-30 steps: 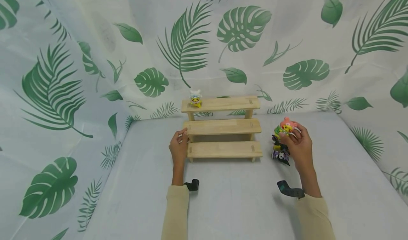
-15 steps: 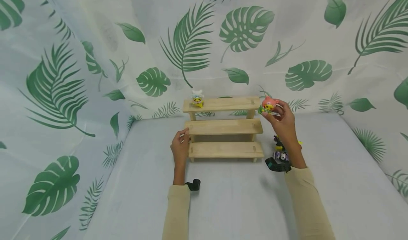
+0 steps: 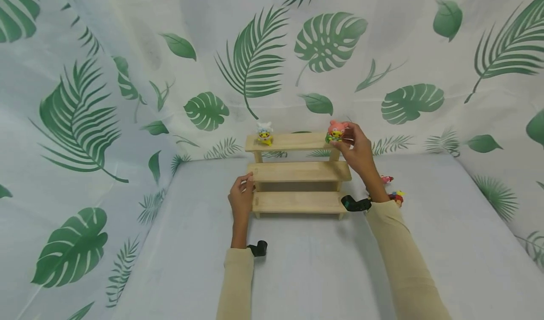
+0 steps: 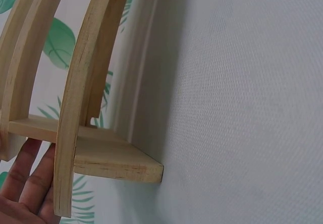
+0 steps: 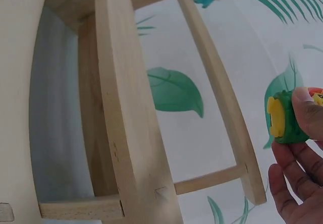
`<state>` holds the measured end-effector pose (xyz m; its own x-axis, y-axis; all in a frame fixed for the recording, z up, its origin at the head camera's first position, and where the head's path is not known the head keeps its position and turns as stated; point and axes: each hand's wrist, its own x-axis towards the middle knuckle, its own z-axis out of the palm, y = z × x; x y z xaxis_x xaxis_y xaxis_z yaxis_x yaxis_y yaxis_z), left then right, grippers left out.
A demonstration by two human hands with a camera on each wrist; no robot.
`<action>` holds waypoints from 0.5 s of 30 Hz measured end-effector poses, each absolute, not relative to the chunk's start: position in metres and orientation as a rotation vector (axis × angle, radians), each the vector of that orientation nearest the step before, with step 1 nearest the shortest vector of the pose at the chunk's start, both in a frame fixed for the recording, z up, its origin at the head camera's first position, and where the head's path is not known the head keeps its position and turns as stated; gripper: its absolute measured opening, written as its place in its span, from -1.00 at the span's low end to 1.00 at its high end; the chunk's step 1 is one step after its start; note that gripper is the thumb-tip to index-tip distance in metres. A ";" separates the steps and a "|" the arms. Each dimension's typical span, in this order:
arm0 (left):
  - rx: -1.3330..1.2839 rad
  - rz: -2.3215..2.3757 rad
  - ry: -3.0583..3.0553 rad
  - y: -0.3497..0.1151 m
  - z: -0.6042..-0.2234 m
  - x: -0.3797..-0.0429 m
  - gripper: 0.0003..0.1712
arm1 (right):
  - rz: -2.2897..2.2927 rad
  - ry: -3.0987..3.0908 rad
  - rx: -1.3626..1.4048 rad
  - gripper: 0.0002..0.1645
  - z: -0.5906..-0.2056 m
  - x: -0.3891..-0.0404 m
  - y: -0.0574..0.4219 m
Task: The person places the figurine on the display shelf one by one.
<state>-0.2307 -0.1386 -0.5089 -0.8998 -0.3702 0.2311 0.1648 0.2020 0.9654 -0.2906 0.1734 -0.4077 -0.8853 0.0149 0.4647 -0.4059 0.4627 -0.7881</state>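
My right hand [image 3: 357, 150] pinches a small toy figurine [image 3: 337, 130] with a pink hood and green body between thumb and fingers. It overlaps the right end of the top step of a three-step wooden display stand [image 3: 297, 172] in the head view. In the right wrist view, the figurine's green-and-yellow base [image 5: 285, 118] shows apart from the top board. At the stand's left side, my left hand [image 3: 241, 197] touches the end of the middle step. Its fingers [image 4: 36, 181] extend along the side in the left wrist view. A white-hooded yellow figurine [image 3: 265, 133] stands on the top step's left end.
On the table right of the stand, a pink-and-red figurine [image 3: 386, 179] and a red, blue and yellow one [image 3: 397, 197] lie partly behind my right forearm. A leaf-print cloth [image 3: 323, 74] hangs close behind the stand. A white cloth covers the table [image 3: 306, 268].
My right hand has carried the pink-hooded figurine from above the other figurines, up and left to the top step's right end. My left hand has stayed at the stand's left side.
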 end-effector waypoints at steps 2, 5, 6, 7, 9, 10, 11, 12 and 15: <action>0.198 -1.716 -2.085 -0.139 -0.509 -0.230 -0.75 | 1.396 -2.328 0.343 -0.34 -0.408 -0.296 0.170; 0.205 -1.701 -2.097 -0.138 -0.508 -0.230 -0.76 | 1.391 -2.349 0.356 -0.32 -0.410 -0.302 0.167; 0.205 -1.702 -2.096 -0.138 -0.507 -0.230 -0.76 | 1.385 -2.358 0.358 -0.31 -0.411 -0.304 0.166; 0.206 -1.706 -2.095 -0.138 -0.507 -0.230 -0.76 | 1.382 -2.363 0.361 -0.30 -0.412 -0.305 0.166; 0.209 -1.718 -2.089 -0.138 -0.507 -0.229 -0.76 | 1.374 -2.369 0.370 -0.30 -0.413 -0.307 0.164; 0.207 -1.719 -2.085 -0.138 -0.507 -0.229 -0.76 | 1.366 -2.369 0.375 -0.30 -0.414 -0.308 0.164; 0.207 -1.722 -2.083 -0.139 -0.507 -0.229 -0.76 | 1.360 -2.366 0.382 -0.30 -0.414 -0.309 0.163; 0.203 -1.723 -2.079 -0.139 -0.508 -0.230 -0.76 | 1.351 -2.366 0.385 -0.30 -0.414 -0.310 0.162; 0.176 -1.750 -2.069 -0.136 -0.495 -0.222 -0.75 | 1.322 -2.378 0.386 -0.30 -0.414 -0.312 0.161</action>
